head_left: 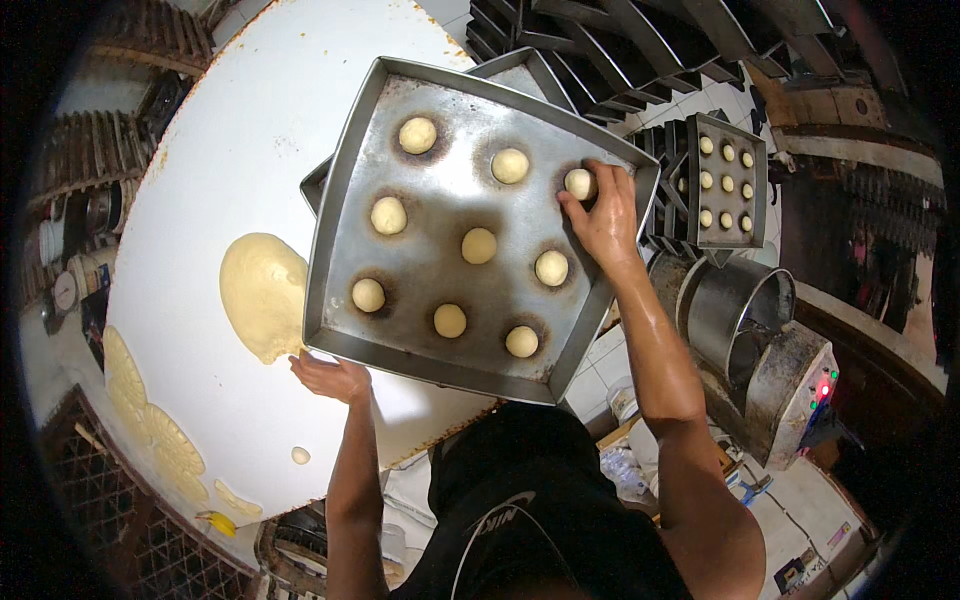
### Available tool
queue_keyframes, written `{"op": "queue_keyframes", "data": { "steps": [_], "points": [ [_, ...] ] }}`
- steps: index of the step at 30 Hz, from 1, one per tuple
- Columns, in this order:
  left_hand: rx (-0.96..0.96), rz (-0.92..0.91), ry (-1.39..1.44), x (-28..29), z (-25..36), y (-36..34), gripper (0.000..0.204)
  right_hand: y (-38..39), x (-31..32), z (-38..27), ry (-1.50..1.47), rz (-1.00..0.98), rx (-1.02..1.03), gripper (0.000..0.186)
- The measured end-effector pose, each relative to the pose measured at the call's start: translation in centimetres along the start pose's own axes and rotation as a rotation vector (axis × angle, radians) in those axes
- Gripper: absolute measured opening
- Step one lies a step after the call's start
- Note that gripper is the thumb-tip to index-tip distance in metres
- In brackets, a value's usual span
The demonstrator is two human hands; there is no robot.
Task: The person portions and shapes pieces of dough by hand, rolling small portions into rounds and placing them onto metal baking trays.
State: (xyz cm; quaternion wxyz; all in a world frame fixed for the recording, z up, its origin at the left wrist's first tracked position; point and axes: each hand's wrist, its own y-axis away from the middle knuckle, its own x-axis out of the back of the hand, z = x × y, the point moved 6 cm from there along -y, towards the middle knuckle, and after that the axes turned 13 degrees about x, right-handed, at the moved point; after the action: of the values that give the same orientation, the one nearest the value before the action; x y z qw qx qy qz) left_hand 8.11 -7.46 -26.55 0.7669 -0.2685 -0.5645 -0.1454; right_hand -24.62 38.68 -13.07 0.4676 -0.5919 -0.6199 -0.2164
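Observation:
A square metal baking tray (pixel 440 270) with raised sides lies in front of me, turned at an angle. Pale round dough balls stand in spaced rows on it, among them one in the middle (pixel 479 246). At the tray's far right corner, my right hand (pixel 606 222) has its thumb and fingers closed around a dough ball (pixel 580 184). My left hand (pixel 333 378) is at the near left corner, fingers stretched out beside the rim and nothing visible in them. Just left of the tray sits a large lump of dough (pixel 262 290), partly covered by the tray's edge.
Another tray (pixel 525 80) shows beneath this one, on the white table (pixel 200 200). A small dough piece (pixel 300 455) and flattened dough (pixel 150 425) lie on the table. At right stand a tray stack with dough balls (pixel 727 185) and a metal machine (pixel 760 370) with lights.

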Motion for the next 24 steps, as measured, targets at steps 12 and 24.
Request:
{"op": "queue_keyframes", "data": {
  "steps": [12, 24],
  "points": [
    [0.045, -0.015, 0.035, 0.8, 0.9, 0.0, 0.078, -4.0, -1.3, 1.5, -0.936, -0.257, -0.704, 0.033],
    [0.087, -0.019, -0.017, 1.0, 1.2, -0.3, 0.071, -5.4, -5.7, -6.8, -0.208, -0.178, 0.137, 0.035]
  ]
}}
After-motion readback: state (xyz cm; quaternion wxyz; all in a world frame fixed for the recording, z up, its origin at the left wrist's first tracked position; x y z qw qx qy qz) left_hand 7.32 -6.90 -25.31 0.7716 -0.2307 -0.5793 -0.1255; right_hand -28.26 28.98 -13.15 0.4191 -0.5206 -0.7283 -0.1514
